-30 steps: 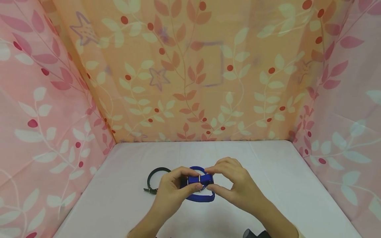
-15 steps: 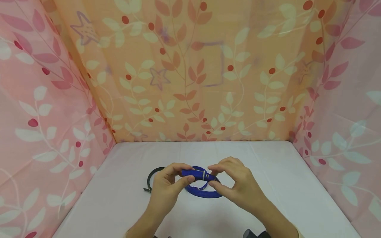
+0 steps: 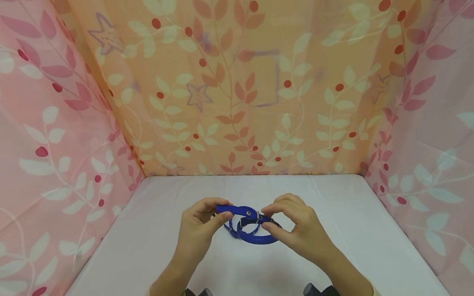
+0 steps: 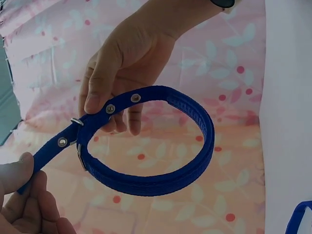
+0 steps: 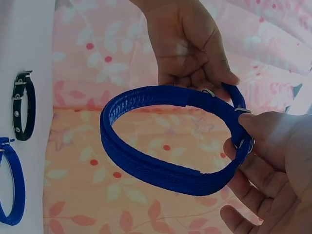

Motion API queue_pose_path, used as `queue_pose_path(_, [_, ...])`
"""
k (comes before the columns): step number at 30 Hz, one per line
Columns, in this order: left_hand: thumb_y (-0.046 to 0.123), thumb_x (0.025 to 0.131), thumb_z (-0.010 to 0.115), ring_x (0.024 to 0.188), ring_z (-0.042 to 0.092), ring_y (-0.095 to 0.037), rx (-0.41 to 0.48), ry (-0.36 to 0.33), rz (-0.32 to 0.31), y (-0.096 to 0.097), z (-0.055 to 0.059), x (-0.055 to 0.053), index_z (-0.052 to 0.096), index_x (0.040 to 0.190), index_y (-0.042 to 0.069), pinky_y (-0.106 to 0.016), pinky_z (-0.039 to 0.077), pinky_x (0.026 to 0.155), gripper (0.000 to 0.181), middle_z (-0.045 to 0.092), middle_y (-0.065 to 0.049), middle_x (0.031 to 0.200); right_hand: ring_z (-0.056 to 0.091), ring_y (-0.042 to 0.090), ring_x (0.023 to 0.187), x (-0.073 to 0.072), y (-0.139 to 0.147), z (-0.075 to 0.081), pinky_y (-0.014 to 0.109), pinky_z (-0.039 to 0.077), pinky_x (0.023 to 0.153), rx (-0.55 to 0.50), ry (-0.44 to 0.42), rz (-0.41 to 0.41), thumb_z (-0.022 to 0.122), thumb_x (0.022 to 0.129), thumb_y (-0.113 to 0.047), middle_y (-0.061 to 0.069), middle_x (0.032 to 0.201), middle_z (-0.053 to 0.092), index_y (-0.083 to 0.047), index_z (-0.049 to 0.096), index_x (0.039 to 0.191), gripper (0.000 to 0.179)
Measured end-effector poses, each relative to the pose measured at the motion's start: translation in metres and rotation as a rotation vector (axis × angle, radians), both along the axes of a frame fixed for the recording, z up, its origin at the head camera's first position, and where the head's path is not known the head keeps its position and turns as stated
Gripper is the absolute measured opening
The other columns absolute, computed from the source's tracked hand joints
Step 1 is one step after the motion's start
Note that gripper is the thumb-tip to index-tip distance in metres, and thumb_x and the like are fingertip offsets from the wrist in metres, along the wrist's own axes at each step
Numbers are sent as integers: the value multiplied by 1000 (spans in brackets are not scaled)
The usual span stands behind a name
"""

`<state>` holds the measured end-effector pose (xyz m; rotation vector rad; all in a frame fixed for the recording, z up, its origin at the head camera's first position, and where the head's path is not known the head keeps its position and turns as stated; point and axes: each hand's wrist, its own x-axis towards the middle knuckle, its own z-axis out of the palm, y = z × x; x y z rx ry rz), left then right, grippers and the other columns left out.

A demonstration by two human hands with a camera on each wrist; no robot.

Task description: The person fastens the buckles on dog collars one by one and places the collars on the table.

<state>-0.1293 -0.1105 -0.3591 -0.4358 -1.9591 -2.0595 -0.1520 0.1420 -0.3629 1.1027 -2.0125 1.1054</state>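
Note:
Raised over the table is a blue dog collar (image 3: 261,239), bent into a loop with its strap passed through the metal buckle (image 4: 81,157). My left hand (image 3: 194,226) pinches the strap's free end between thumb and fingers. Beside the buckle, my right hand (image 3: 296,222) pinches the collar between thumb and forefinger. Metal eyelets (image 4: 110,109) show along the strap in the left wrist view. A second blue collar (image 3: 231,231) lies on the table behind the held one, partly covered by it in the head view.
A black collar (image 5: 30,105) with a buckle lies on the white table (image 3: 148,246), behind my left hand in the head view. Patterned cloth walls (image 3: 237,123) rise at the back and both sides. Dark objects (image 3: 320,290) poke in at the bottom edge.
My left hand has moved left and slightly up, drawing the strap's end out from the buckle. The held collar now forms a clearer loop. My right hand has barely moved.

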Motion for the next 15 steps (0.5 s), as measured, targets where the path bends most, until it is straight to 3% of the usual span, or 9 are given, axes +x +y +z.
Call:
queue_pose_path(5, [3, 91, 76, 106, 66, -24, 60, -26, -73, 4, -3, -1, 59, 124, -2, -25, 58, 90, 38, 69, -11, 118, 64, 11, 98, 0, -1, -1, 19, 50, 91, -51, -27, 9, 88, 77, -4, -8, 102, 71, -19, 74, 111, 39])
queue_pose_path(9, [9, 92, 77, 112, 63, -31, -53, -15, -132, 9, -9, -3, 60, 125, 9, -28, 54, 98, 37, 66, -10, 123, 65, 12, 99, 2, -3, -2, 19, 52, 92, -113, -101, 6, 86, 80, -1, -5, 103, 72, -18, 74, 111, 38])
queue_pose_path(12, [12, 92, 78, 114, 65, -27, -151, 21, -152, 13, -15, -3, 66, 121, 15, -29, 52, 102, 32, 68, -5, 121, 65, 13, 100, 4, -4, -2, 21, 52, 93, -142, -157, 7, 85, 82, -1, -5, 103, 72, -19, 74, 111, 36])
queue_pose_path(15, [14, 92, 77, 115, 66, -23, -187, 68, -147, 17, -20, -2, 70, 119, 18, -28, 52, 103, 28, 69, 0, 120, 64, 14, 101, 4, -6, -3, 22, 52, 93, -154, -179, 25, 83, 83, 0, -4, 104, 72, -19, 74, 113, 37])
